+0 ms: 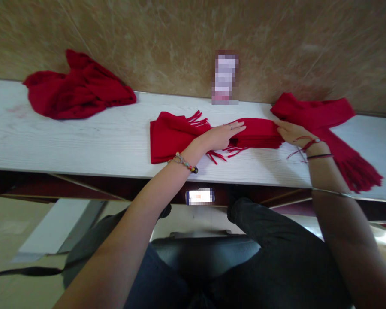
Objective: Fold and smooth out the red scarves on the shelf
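Pressing folded red scarf (170,136) flat on table (83,139) with open left hand (221,135), holding the crease — pinching its fold edge with right hand (292,133)

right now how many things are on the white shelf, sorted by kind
red scarves: 3 (crumpled scarf, folded scarf under the left hand, loose scarf by the right hand)
blurred box: 1
total: 4
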The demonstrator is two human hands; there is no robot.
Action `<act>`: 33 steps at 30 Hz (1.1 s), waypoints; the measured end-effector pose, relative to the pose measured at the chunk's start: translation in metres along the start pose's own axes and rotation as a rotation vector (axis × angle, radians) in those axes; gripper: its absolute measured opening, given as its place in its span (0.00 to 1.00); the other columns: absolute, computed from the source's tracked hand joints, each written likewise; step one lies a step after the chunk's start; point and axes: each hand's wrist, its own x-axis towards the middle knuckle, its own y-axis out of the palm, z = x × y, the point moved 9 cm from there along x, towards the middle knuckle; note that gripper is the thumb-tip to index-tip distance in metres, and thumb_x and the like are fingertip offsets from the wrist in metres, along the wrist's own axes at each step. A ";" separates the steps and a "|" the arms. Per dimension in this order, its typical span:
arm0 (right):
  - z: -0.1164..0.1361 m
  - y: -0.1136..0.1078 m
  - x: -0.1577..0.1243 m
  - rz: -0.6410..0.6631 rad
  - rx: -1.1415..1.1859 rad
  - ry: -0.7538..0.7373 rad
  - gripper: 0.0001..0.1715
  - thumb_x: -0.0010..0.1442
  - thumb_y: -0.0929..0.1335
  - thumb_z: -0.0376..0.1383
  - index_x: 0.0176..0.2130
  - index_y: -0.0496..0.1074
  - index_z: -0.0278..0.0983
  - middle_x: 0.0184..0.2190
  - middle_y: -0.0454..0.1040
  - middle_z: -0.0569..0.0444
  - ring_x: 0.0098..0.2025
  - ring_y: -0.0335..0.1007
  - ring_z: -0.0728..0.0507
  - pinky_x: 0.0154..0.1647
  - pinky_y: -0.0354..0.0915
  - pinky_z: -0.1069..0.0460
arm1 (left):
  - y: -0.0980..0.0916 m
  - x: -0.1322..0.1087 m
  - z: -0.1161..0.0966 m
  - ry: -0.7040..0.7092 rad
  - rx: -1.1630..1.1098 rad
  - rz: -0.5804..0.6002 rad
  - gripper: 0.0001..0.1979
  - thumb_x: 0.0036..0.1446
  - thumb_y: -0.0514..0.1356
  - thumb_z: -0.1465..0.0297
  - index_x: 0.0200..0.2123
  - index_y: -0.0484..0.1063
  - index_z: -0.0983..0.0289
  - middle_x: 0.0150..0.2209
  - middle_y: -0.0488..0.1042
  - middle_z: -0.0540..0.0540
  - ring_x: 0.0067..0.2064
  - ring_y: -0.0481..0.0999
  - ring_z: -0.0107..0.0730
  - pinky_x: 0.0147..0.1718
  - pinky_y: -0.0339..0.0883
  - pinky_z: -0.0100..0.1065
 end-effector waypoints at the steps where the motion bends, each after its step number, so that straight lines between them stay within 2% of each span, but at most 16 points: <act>1: -0.003 -0.001 -0.001 0.009 -0.026 0.028 0.29 0.58 0.56 0.30 0.57 0.64 0.24 0.56 0.65 0.34 0.59 0.61 0.34 0.60 0.56 0.41 | 0.000 0.000 0.000 0.002 -0.005 0.000 0.41 0.47 0.46 0.86 0.66 0.46 0.61 0.67 0.45 0.53 0.65 0.51 0.30 0.60 0.52 0.33; 3: -0.009 -0.003 -0.003 0.011 -0.090 0.084 0.26 0.58 0.57 0.29 0.53 0.69 0.25 0.54 0.67 0.33 0.58 0.62 0.32 0.58 0.58 0.40 | -0.001 0.000 0.000 -0.003 -0.012 0.003 0.40 0.47 0.46 0.86 0.65 0.47 0.62 0.67 0.45 0.53 0.65 0.52 0.29 0.59 0.53 0.33; 5: -0.011 -0.014 -0.006 -0.067 -0.140 0.127 0.25 0.58 0.57 0.30 0.50 0.71 0.25 0.55 0.66 0.31 0.59 0.59 0.30 0.57 0.59 0.39 | -0.001 0.000 0.001 -0.015 -0.014 0.012 0.40 0.48 0.46 0.86 0.65 0.48 0.63 0.67 0.45 0.54 0.65 0.52 0.29 0.59 0.53 0.32; 8: 0.009 -0.039 -0.013 -0.277 -0.132 0.070 0.27 0.59 0.57 0.33 0.54 0.66 0.23 0.59 0.60 0.30 0.62 0.52 0.29 0.57 0.57 0.37 | 0.000 0.000 0.002 -0.030 -0.006 0.032 0.40 0.48 0.46 0.86 0.65 0.47 0.63 0.67 0.45 0.55 0.65 0.52 0.30 0.59 0.54 0.32; 9: 0.020 -0.043 -0.013 -0.310 -0.117 0.022 0.28 0.60 0.56 0.34 0.56 0.65 0.23 0.60 0.59 0.31 0.63 0.51 0.30 0.58 0.57 0.37 | 0.000 0.000 0.002 -0.031 -0.003 0.035 0.40 0.47 0.46 0.86 0.65 0.47 0.63 0.67 0.45 0.55 0.65 0.52 0.30 0.59 0.53 0.32; 11: 0.046 -0.040 -0.011 -0.287 -0.080 -0.107 0.29 0.61 0.55 0.35 0.57 0.63 0.24 0.61 0.58 0.35 0.63 0.51 0.33 0.59 0.56 0.38 | 0.000 0.000 0.002 -0.025 0.002 0.030 0.41 0.47 0.47 0.86 0.65 0.46 0.62 0.67 0.45 0.55 0.65 0.52 0.31 0.59 0.53 0.33; 13: 0.069 -0.026 -0.007 -0.208 -0.057 -0.222 0.29 0.62 0.55 0.37 0.58 0.62 0.28 0.61 0.60 0.39 0.63 0.54 0.36 0.60 0.56 0.38 | -0.001 -0.001 0.001 -0.018 0.005 0.018 0.41 0.47 0.47 0.86 0.65 0.45 0.61 0.67 0.45 0.55 0.65 0.52 0.31 0.59 0.52 0.33; 15: 0.081 -0.009 -0.003 -0.131 -0.056 -0.285 0.29 0.63 0.54 0.38 0.59 0.61 0.31 0.60 0.62 0.41 0.62 0.56 0.37 0.59 0.57 0.37 | -0.001 -0.001 0.001 -0.014 0.010 0.013 0.41 0.48 0.47 0.85 0.65 0.45 0.61 0.67 0.45 0.55 0.65 0.51 0.31 0.60 0.52 0.33; 19: 0.079 0.011 0.000 -0.076 -0.072 -0.280 0.29 0.64 0.53 0.40 0.60 0.59 0.32 0.60 0.61 0.42 0.62 0.55 0.37 0.58 0.57 0.35 | -0.001 -0.003 0.001 -0.020 0.027 0.021 0.39 0.49 0.47 0.85 0.65 0.46 0.61 0.67 0.45 0.55 0.66 0.50 0.30 0.59 0.52 0.33; 27: 0.072 0.013 -0.001 -0.094 -0.114 -0.315 0.30 0.64 0.52 0.39 0.60 0.58 0.32 0.61 0.60 0.41 0.63 0.54 0.37 0.57 0.59 0.36 | -0.010 -0.012 -0.012 0.024 0.095 0.053 0.33 0.58 0.52 0.71 0.65 0.46 0.67 0.67 0.44 0.60 0.65 0.52 0.34 0.59 0.51 0.33; 30: 0.064 0.014 0.000 -0.066 -0.146 -0.287 0.30 0.63 0.53 0.38 0.60 0.58 0.30 0.61 0.60 0.40 0.62 0.55 0.37 0.57 0.58 0.35 | -0.026 -0.024 0.002 -0.014 0.131 0.089 0.32 0.60 0.52 0.63 0.65 0.48 0.64 0.67 0.47 0.59 0.64 0.54 0.36 0.60 0.49 0.35; 33: 0.061 0.005 -0.002 -0.075 -0.188 -0.220 0.28 0.62 0.54 0.36 0.58 0.62 0.31 0.59 0.62 0.39 0.61 0.58 0.35 0.56 0.58 0.34 | -0.058 -0.044 0.038 -0.106 0.147 0.039 0.30 0.60 0.50 0.59 0.64 0.51 0.62 0.65 0.52 0.57 0.64 0.53 0.36 0.61 0.46 0.36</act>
